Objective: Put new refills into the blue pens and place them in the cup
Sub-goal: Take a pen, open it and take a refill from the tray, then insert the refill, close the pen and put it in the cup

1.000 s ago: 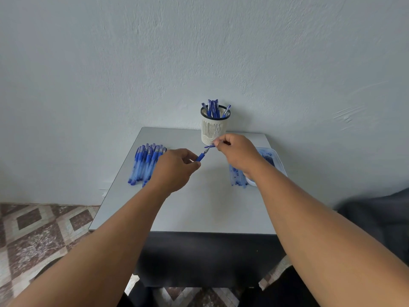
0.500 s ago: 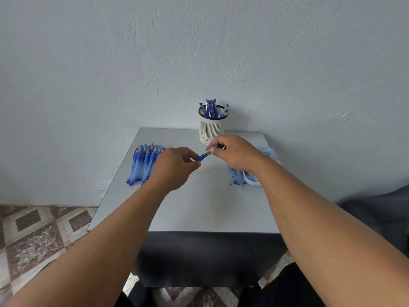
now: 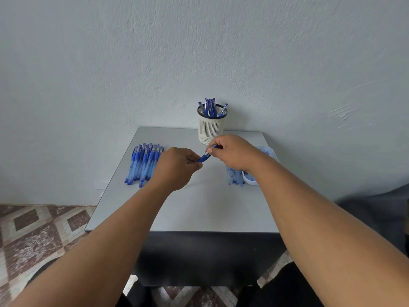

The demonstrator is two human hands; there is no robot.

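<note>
Pen bridged between both hands — long axis running from 7 o'clock up to 1 o'clock

Nearest the person, the left hand (image 3: 176, 168) curls its fingers around the lower end of the blue pen (image 3: 204, 157); the right hand (image 3: 233, 152) pinches the upper end just beyond it, so both hands are closed on the same pen and neither holds anything else that shows. The pen hangs above the grey table (image 3: 199, 209), clear of its top. From the grip, the row of waiting pens (image 3: 145, 163) lies at 9 o'clock, and the loose refills (image 3: 235, 176) sit beside the small tray (image 3: 269, 152) at 3 to 4 o'clock. Farthest off, the cup (image 3: 211, 129) stands at 12 o'clock, already holding several pens — the right hand is plainly the nearer one for the drop, judging by position.
</note>
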